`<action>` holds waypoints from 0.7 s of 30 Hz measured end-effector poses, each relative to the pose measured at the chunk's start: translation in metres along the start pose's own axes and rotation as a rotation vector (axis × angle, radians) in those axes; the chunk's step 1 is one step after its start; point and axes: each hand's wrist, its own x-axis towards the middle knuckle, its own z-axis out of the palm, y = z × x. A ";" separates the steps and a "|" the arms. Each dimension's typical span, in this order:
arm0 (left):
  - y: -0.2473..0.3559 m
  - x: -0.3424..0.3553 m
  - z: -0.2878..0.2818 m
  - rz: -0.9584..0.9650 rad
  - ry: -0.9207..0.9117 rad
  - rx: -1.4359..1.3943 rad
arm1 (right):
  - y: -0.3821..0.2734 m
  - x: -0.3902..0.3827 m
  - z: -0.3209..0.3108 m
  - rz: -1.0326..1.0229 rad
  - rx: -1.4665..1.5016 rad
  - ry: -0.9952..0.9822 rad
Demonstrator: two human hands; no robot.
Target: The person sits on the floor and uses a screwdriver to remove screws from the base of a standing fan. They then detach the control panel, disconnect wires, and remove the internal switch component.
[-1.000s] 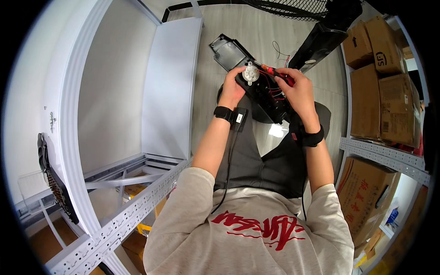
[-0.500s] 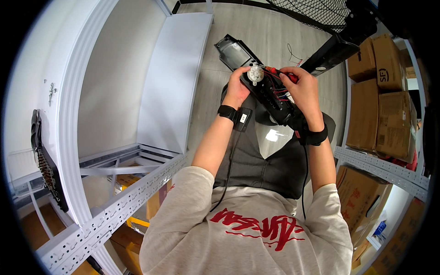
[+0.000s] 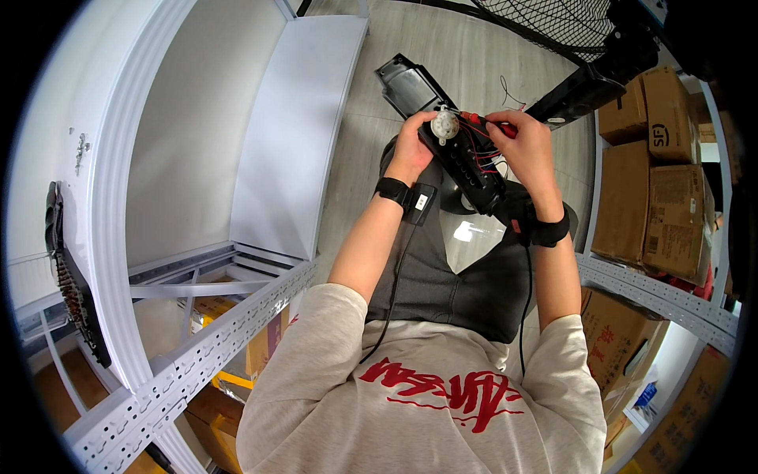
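Observation:
My left hand (image 3: 412, 150) grips a long black plastic assembly (image 3: 407, 83), held at a slant over my legs, with its thumb beside a round white plastic part (image 3: 444, 125) mounted on it. My right hand (image 3: 529, 154) is closed on a red-and-black screwdriver (image 3: 509, 129) whose tip end reaches toward the right side of the white part; the exact tip is too small to make out. Red and light-coloured wires (image 3: 485, 158) run along the assembly below the screwdriver. Black straps with a cabled box (image 3: 422, 205) are on my wrists.
A pale metal rack (image 3: 237, 308) with a white panel (image 3: 276, 134) stands left. Cardboard boxes (image 3: 624, 205) fill shelving on the right. A black upright part (image 3: 572, 95) and netting (image 3: 537, 24) are behind, above the light floor (image 3: 474, 47). A strip-like item (image 3: 75, 292) hangs left.
The assembly, both hands and the screwdriver appear slightly farther right and higher in the picture; the surroundings have shifted too. Both grips look the same.

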 end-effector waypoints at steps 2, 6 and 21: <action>-0.001 -0.001 0.002 -0.005 0.015 0.003 | -0.004 0.005 -0.002 -0.009 -0.050 -0.014; -0.003 0.000 -0.001 -0.012 0.013 0.013 | -0.013 0.024 -0.005 0.066 -0.028 -0.117; -0.005 0.001 -0.003 -0.015 0.035 0.002 | -0.032 0.050 -0.012 -0.161 -0.223 -0.317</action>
